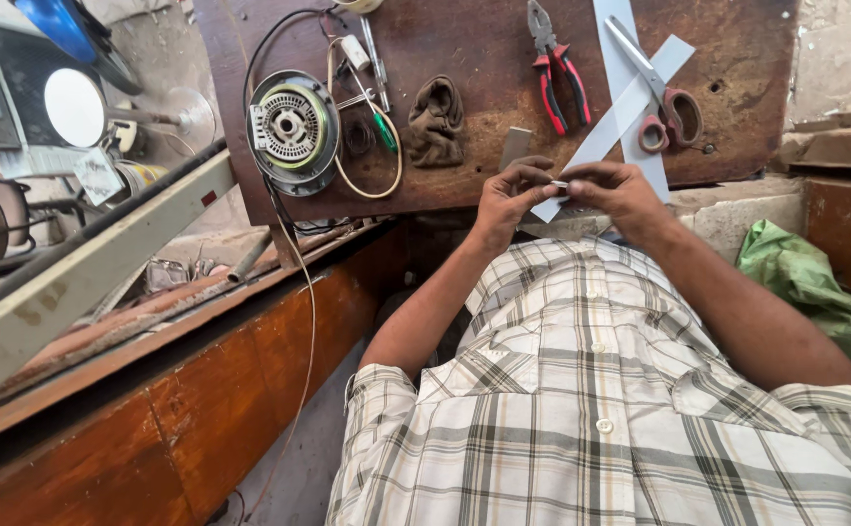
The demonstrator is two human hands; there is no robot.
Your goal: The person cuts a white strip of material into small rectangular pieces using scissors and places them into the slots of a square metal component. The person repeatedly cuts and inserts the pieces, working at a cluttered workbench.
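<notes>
Left hand (505, 195) and right hand (612, 191) each pinch, grip pressed together, a pale paper strip (609, 131) crossing another strip (623, 58) under the scissors (661, 93) on the brown tabletop (484, 58).

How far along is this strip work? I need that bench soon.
Done: two pale strips lie cut and crossed on the bench, scissors resting on them. In hand: left hand and right hand pinch a small piece between them. Left: the motor stator sits untouched.
</notes>
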